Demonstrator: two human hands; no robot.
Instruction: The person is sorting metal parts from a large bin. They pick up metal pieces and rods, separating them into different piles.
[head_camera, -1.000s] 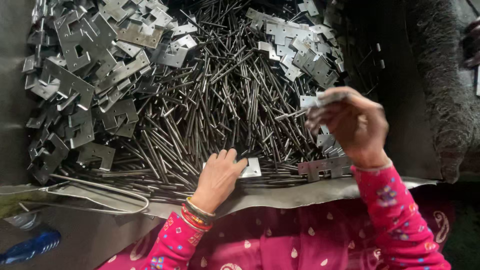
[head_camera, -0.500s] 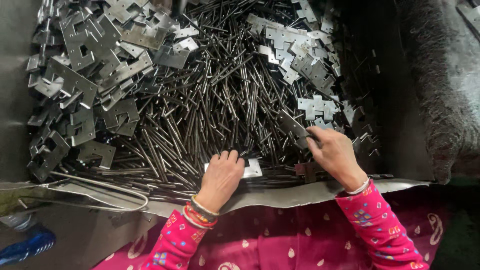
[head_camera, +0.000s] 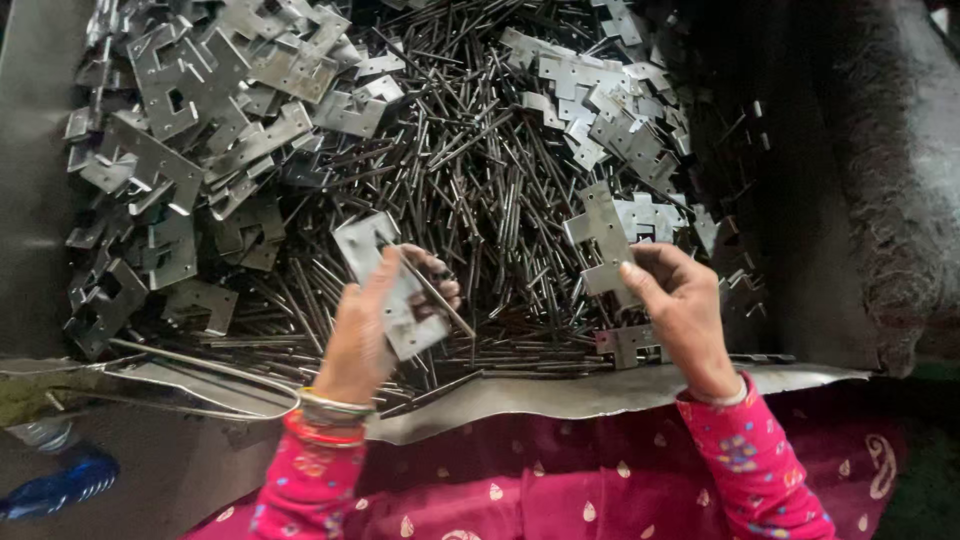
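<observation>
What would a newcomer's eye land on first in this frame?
A big heap of thin dark metal pins fills the middle, with flat grey notched metal plates piled at its left and upper right. In front, the left hand holds a plate and a pin; the right hand lifts another notched plate.

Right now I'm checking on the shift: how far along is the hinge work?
No finished hinge shows. In hand: the left hand holds a plate with a pin; the right hand holds another plate. Left: big heaps of loose plates and pins.
</observation>
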